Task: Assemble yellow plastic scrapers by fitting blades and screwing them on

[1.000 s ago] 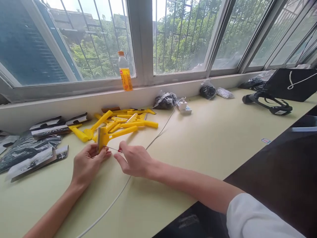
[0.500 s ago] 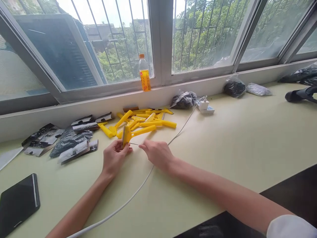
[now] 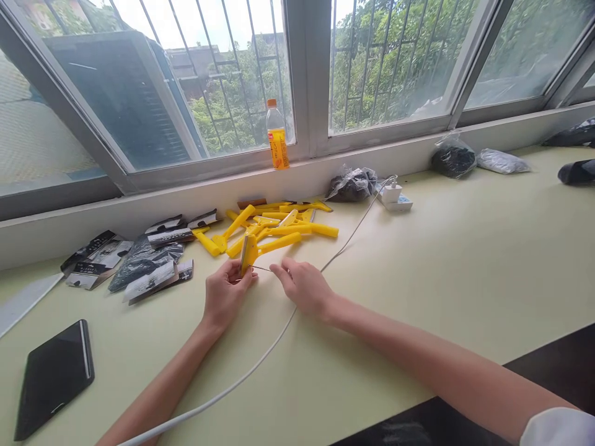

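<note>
My left hand (image 3: pixel 226 291) is closed on a yellow scraper (image 3: pixel 250 254), gripping it at the head, with the metal-edged side facing left. The scraper's handle points to the right, just in front of a pile of yellow scrapers (image 3: pixel 242 218). A thin metal rod (image 3: pixel 261 268), like a hex key or slim screwdriver, reaches the scraper's head from the right. My right hand (image 3: pixel 304 286) is closed around the rod's other end, and the fingers hide its handle end. Where the tip meets the head is too small to make out.
A white cable (image 3: pixel 266 348) runs under my right hand to a charger (image 3: pixel 393 191). Card-topped packets (image 3: pixel 149 280) and a tablet (image 3: pixel 54 378) lie left. A juice bottle (image 3: pixel 279 142) stands on the sill. Bagged black items (image 3: pixel 352 184) lie along the wall.
The whole view has shifted slightly, so everything appears a little further right. Both hands keep their hold on the scraper and the thin rod.
</note>
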The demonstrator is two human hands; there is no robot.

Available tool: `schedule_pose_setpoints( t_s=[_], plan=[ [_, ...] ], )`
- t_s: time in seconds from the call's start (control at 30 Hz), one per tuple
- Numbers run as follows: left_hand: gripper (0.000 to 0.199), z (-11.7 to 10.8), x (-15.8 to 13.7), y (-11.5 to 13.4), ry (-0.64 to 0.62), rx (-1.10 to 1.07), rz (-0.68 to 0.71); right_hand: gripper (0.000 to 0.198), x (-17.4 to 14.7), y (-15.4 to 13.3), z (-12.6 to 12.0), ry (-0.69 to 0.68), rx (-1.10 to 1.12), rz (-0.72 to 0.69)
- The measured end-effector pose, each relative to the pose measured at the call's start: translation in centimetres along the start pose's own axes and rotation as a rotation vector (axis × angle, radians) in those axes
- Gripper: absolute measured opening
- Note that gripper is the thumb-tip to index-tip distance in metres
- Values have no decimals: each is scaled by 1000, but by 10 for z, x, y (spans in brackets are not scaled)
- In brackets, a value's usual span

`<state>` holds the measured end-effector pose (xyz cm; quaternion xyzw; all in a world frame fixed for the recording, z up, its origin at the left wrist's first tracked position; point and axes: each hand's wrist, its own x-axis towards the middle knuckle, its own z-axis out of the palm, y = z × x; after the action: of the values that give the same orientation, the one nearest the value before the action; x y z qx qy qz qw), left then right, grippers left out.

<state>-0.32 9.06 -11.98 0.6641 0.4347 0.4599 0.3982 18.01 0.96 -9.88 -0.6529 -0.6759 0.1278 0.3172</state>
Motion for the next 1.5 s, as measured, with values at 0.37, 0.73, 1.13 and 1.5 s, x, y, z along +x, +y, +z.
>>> schedule_pose_setpoints(
  t_s=[0.37,0.73,1.13,1.5],
  plan=[
    [40,-2,2,-1,15,-34,-37,33,-6,1,6,52,-99,-69],
    [45,-1,4,0,33,-93,-59,17,-7,-5,4,-59,-151,-147],
    [40,1,-1,4,26,8,28,59,-5,-9,8,-65,-42,-1],
    [39,1,0,3,53,-19,-2,33,-7,-6,7,-4,-196,-136]
  ],
)
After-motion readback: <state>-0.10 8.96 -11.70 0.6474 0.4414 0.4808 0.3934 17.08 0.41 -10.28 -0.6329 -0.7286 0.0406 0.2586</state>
